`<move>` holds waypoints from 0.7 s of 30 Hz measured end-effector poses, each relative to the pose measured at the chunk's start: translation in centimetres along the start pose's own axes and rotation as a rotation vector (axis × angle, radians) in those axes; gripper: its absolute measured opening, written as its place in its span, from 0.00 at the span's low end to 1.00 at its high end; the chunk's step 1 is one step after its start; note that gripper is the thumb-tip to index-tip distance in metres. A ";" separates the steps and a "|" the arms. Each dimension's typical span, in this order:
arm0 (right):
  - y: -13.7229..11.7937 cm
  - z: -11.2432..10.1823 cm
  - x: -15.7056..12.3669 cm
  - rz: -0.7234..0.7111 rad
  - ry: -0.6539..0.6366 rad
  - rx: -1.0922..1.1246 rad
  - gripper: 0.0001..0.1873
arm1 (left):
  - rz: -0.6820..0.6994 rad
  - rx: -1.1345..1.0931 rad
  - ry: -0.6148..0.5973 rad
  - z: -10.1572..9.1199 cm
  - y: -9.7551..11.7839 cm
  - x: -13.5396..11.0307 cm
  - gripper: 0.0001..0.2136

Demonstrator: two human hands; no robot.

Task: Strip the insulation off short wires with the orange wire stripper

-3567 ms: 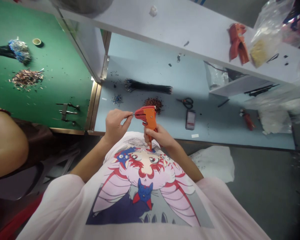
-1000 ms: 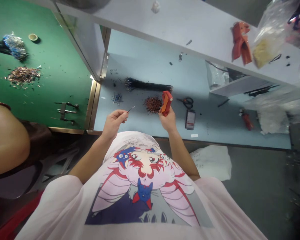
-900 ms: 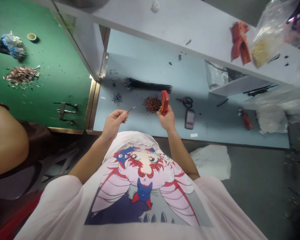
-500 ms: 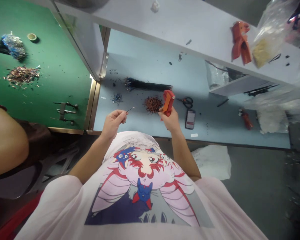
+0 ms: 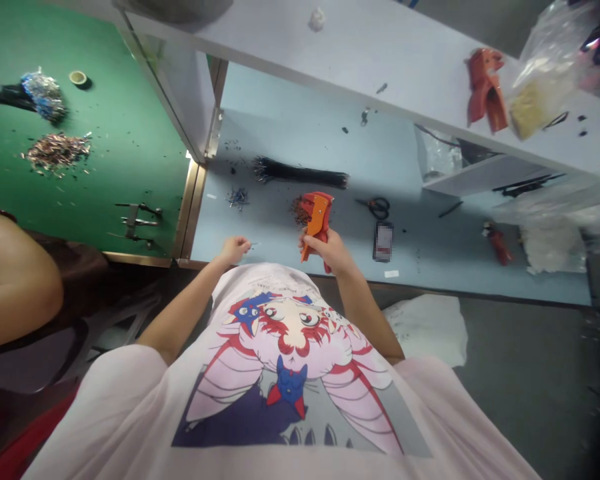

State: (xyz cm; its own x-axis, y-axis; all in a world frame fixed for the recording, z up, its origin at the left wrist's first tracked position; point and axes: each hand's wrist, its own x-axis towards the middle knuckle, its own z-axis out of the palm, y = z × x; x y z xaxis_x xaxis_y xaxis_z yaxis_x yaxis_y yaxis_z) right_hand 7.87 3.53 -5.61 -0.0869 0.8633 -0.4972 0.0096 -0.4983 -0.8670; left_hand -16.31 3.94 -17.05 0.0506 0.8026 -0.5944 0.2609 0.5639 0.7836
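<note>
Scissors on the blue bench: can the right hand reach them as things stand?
Probably yes: nothing visible lies between the right hand and the scissors, though it grips an orange wire stripper.

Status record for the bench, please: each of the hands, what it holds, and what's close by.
Left hand: pinching a thin wire, barely visible
Right hand: gripping an orange wire stripper
Nearest pile: reddish-brown pile, partly behind the stripper
Also on bench: black wire bundle; scissors
Nearby person: co-worker's arm, at far left
</note>
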 end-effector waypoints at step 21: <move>1.0 0.0 -2.0 0.116 -0.155 0.114 0.18 | 0.267 -0.555 -0.108 0.1 8.0 -1.6 0.13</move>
State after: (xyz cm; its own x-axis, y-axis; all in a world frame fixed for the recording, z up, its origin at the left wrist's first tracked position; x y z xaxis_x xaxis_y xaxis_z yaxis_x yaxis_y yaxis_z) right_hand 8.07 1.31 -5.54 -0.2439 0.7815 -0.5743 -0.0839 -0.6069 -0.7903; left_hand -14.15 7.18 -9.88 0.1498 0.9218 -0.3575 -0.3129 0.3871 0.8673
